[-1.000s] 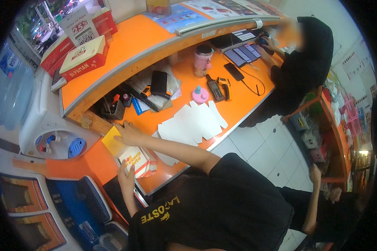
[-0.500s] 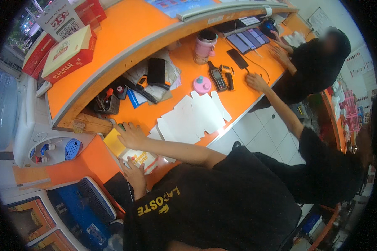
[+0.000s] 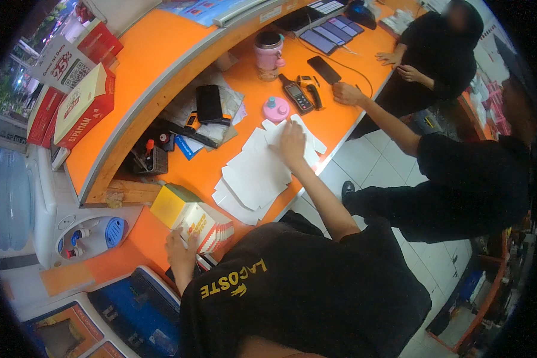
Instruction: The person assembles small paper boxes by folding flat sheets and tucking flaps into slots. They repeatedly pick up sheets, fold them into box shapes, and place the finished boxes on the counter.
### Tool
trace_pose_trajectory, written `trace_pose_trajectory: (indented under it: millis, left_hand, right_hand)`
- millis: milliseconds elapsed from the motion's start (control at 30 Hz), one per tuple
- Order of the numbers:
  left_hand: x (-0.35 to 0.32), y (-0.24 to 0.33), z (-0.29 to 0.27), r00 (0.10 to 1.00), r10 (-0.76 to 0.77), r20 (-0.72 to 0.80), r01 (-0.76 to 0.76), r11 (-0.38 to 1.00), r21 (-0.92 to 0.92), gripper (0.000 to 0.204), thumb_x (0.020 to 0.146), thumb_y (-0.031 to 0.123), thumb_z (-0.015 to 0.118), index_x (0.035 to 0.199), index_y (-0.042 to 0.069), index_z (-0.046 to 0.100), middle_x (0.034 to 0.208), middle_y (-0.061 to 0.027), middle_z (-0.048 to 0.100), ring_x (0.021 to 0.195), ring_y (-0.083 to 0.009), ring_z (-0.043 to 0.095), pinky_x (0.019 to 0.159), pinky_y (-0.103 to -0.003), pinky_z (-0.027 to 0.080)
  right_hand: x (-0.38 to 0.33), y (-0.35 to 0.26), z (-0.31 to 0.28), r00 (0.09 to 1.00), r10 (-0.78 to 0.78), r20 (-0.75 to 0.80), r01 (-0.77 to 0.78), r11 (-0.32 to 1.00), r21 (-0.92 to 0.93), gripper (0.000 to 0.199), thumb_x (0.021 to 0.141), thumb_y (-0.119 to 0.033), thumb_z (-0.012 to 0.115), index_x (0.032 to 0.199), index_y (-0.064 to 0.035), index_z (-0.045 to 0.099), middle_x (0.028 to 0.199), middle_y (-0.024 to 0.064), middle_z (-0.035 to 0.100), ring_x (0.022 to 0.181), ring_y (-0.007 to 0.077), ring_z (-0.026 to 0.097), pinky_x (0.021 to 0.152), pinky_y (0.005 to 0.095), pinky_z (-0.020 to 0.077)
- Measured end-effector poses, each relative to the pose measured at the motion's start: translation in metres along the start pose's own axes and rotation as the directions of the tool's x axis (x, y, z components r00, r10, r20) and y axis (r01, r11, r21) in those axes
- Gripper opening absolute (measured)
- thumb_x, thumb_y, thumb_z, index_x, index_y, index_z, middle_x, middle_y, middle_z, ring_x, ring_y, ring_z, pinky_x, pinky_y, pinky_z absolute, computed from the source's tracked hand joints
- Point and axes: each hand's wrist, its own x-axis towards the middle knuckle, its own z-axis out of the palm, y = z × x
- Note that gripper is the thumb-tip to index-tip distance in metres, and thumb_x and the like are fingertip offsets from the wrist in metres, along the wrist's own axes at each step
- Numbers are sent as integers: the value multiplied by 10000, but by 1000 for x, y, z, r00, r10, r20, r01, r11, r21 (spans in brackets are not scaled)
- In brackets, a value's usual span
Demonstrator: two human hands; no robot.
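My left hand [image 3: 180, 250] rests against the near edge of a stack of printed cardboard cartons [image 3: 207, 230], white with red and yellow print; its fingers are slightly apart. The stack's far end is a yellow panel [image 3: 172, 207] with a dark green side. My right hand [image 3: 291, 145] lies over flattened white cardboard blanks [image 3: 253, 173] on the orange counter [image 3: 244, 89], fingers spread and a little blurred. Just beyond those blanks stands a pink rounded lid [image 3: 275, 110] with a grey-blue spout.
A pink tumbler [image 3: 268, 56], a handheld device [image 3: 296, 96], and a black phone [image 3: 324, 70] are farther along the counter. Papers and a phone [image 3: 209, 104] fill the left shelf. Two people in black stand right; one's hand [image 3: 349, 94] touches the counter. Left is a water dispenser [image 3: 48, 203].
My right hand has left the yellow carton panel and moved right onto the white blanks. My left hand stays by the stack. The farther person's hands have drawn back toward the counter's edge.
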Motion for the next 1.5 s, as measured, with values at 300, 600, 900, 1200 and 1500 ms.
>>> trace_pose_trajectory:
  millis: [300, 600, 900, 1200, 1500]
  left_hand:
    - [20, 74, -51, 924, 340, -174, -373, 901, -222, 388, 903, 243, 639, 1198, 3, 562, 1173, -197, 565, 1130, -361, 519, 977, -422, 393]
    - [10, 125, -49, 812, 579, -75, -571, 760, -310, 375, 881, 192, 657, 1196, 8, 572, 1215, -186, 547, 1174, -351, 496, 1020, -410, 373]
    - [14, 192, -61, 600, 660, -451, -797, 538, -273, 483, 818, 83, 693, 1275, 14, 553, 1203, -155, 547, 1188, -333, 493, 1028, -393, 377]
    - [18, 216, -57, 338, 719, -607, -877, 475, 74, 573, 665, -85, 665, 1175, 172, 712, 875, -32, 525, 800, -184, 540, 684, -300, 461]
    - [8, 206, -63, 247, 756, -607, -929, 363, 74, 489, 663, -58, 697, 1110, 140, 720, 889, -42, 595, 784, -205, 585, 659, -305, 493]
  right_hand:
    - [18, 19, 5, 951, 287, 114, -277, 956, -96, 1286, 503, -496, 915, 1478, -5, 236, 1435, 172, 373, 1359, 360, 332, 1056, 634, 316]
    - [24, 32, 12, 968, 218, -127, -209, 975, 78, 401, 861, -110, 593, 1247, -29, 521, 1009, 158, 659, 959, 343, 653, 842, 541, 502]
    - [-44, -4, -188, 759, -516, -398, 651, 624, 432, 163, 793, -142, 716, 932, -60, 694, 940, 99, 645, 926, 285, 618, 824, 391, 497]
    - [-126, -39, -247, 945, -113, -305, 326, 299, 897, 357, 816, -123, 751, 1130, -42, 603, 1072, 80, 618, 962, 168, 594, 806, 313, 501]
    - [-140, -55, -235, 925, -50, -377, 379, 202, 903, 147, 816, 0, 713, 956, -11, 668, 947, 59, 644, 850, 130, 625, 734, 273, 512]
